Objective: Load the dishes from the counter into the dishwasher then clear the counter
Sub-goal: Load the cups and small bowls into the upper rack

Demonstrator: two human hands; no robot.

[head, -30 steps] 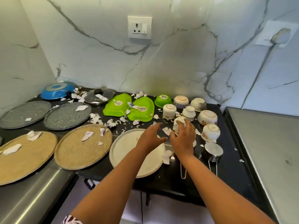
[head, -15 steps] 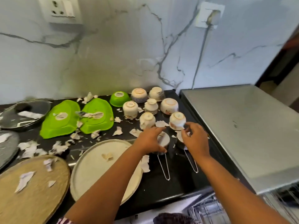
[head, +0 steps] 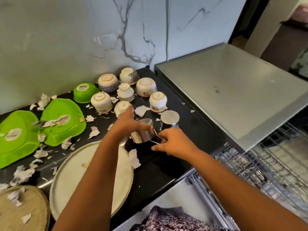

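The left hand (head: 128, 124) is now lifting a tilted steel cup (head: 143, 135), left of the dishwasher rack (head: 270, 164); the right hand (head: 175, 144) is pinching its wire handle (head: 160, 136); loading is starting.

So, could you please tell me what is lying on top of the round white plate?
One small paper scrap lies on the white plate; a bigger scrap overlaps its right rim. The left arm hides a strip.

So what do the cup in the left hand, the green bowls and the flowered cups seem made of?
The steel cup in the left hand: probably polished stainless steel, mirror reflections; the green bowls: likely plastic, saturated colour, soft sheen; the flowered cups: probably glazed ceramic, white gloss, printed flowers.
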